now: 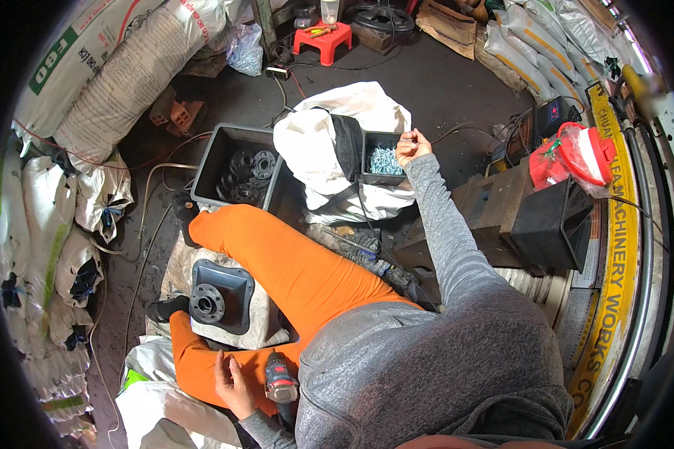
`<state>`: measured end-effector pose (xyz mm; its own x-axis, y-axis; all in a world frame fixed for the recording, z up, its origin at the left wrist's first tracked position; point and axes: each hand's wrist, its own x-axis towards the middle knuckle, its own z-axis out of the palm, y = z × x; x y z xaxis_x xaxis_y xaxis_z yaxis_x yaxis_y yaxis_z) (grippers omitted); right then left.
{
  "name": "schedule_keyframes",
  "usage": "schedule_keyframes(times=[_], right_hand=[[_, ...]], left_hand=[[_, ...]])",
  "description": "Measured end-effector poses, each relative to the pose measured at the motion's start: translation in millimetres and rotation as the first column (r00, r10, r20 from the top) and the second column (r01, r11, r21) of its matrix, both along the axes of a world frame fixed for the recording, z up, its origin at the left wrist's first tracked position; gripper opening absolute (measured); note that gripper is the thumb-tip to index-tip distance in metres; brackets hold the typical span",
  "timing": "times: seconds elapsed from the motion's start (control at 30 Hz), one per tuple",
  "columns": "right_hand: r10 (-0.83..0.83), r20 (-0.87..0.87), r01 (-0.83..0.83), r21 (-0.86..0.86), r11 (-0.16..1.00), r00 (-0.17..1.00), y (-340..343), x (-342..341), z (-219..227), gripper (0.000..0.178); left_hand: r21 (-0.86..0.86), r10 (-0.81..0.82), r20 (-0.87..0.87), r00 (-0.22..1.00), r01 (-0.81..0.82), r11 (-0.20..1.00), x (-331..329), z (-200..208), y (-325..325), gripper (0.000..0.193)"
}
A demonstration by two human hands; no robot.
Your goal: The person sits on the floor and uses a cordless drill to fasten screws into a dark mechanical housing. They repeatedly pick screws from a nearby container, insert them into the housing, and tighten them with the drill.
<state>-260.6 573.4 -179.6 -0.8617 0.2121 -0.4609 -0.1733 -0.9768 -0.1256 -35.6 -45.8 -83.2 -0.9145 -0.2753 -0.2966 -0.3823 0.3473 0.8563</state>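
Observation:
My right hand [413,148] is at the right rim of a small black box [386,179] of silvery screws [384,160], its fingers curled together; what they pinch, if anything, is too small to make out. Down by my thigh, my left hand [234,387] has its fingers stretched apart and holds nothing. A red and black cordless drill [280,380] rests against my orange trousers, just right of that hand. Between my legs lies a dark square-flanged part [237,284], with a round black disc with bolt holes [207,303] on its left side.
A grey bin [213,168] of black discs stands beyond my knee, beside a white sack [367,105]. Filled sacks line the left [49,202]. A dark metal block [494,198] and red plastic item [573,161] lie right. A red stool [324,45] stands far off; cables cross the floor.

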Motion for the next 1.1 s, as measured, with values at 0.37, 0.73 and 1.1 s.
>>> schedule_keyframes(times=[0.37, 0.73, 1.1], right_hand=[[0.539, -0.102, -0.513, 0.204, 0.834, 0.836, -231.3, 1.0, 107.0, 0.036], [0.888, 0.017, -0.849, 0.302, 0.434, 0.46, -445.8, 86.1, 81.1, 0.035], [0.889, 0.271, -0.913, -0.075, 0.401, 0.369, -470.0, 107.3, 40.0, 0.035]], left_hand=[[-0.047, -0.255, -0.233, 0.938, 0.251, 0.967, -84.2, 77.3, 64.0, 0.038], [0.377, 0.161, -0.03, 0.986, -0.138, 0.916, -76.7, 49.0, 47.6, 0.022], [-0.217, 0.131, -0.093, 0.987, -0.148, 0.965, -65.0, -1.8, 42.3, 0.01]])
